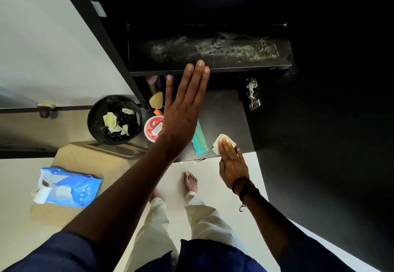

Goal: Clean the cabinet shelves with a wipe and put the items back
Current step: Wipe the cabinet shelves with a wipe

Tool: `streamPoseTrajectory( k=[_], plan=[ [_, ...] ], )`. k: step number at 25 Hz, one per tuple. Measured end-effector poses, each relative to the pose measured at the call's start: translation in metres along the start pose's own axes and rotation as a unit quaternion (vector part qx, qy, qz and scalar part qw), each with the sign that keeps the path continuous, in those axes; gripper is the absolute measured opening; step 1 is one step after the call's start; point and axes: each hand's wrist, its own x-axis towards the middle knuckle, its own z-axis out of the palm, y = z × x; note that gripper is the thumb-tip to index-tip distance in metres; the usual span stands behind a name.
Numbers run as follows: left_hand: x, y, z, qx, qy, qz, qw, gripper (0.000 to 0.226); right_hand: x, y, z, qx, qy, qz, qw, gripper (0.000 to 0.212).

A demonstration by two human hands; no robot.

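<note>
upper shelf point(211, 47): black, bare; pale dust smears and yellowish specks across its middle and right part.
lower shelf point(226, 111): dark, matte; carries the items and the wipe.
wipe point(225, 140): pale, crumpled, flat on the lower shelf near its front edge, just right of the comb; straight fingers of the right hand point(231, 165) press on it.
comb point(199, 138): teal, lying flat, long axis running front to back.
tub point(153, 128): round, red lid with a white label, at the shelf's left front.
sponge point(156, 99): yellowish, teardrop-shaped, behind the tub.
wipe packet point(70, 186): blue, lying flat, well left of the cabinet.
</note>
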Motion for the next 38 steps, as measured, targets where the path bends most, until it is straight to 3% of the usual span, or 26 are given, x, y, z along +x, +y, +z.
streamPoseTrajectory(
  k=[6,10,14,18,25,33,35,37,38],
  plan=[
    [-0.002,0.001,-0.004,-0.005,-0.016,0.001,1.0,0.108,0.065,-0.036,-0.011,0.038,-0.021,0.041,0.998,0.058],
    [0.0,0.001,-0.002,0.004,-0.011,-0.005,1.0,0.108,0.001,-0.024,0.015,0.019,0.044,-0.003,0.999,0.053],
    [0.001,0.002,0.003,-0.002,0.012,-0.006,1.0,0.097,-0.007,-0.03,0.02,0.032,0.05,0.048,0.997,0.055],
    [0.0,0.001,0.002,-0.001,0.008,-0.005,1.0,0.1,0.021,-0.053,0.018,0.0,0.051,0.008,0.999,0.058],
    [0.0,0.002,0.003,-0.004,0.012,-0.01,1.0,0.099,-0.011,-0.026,0.022,-0.022,0.022,-0.034,0.999,0.053],
    [0.0,-0.001,0.012,0.071,0.05,0.007,0.996,0.09,0.159,-0.043,-0.037,-0.018,0.001,-0.077,0.997,0.058],
    [0.0,-0.002,0.01,0.082,0.054,0.015,0.995,0.088,0.194,-0.03,-0.048,0.011,0.044,-0.033,0.998,0.062],
    [0.0,-0.003,0.008,0.076,0.038,0.019,0.996,0.093,0.209,-0.002,-0.058,0.056,0.089,0.12,0.987,0.067],
    [0.0,-0.003,0.008,0.075,0.033,0.017,0.997,0.096,0.211,0.005,-0.061,0.042,0.057,0.192,0.979,0.068]
  ],
)
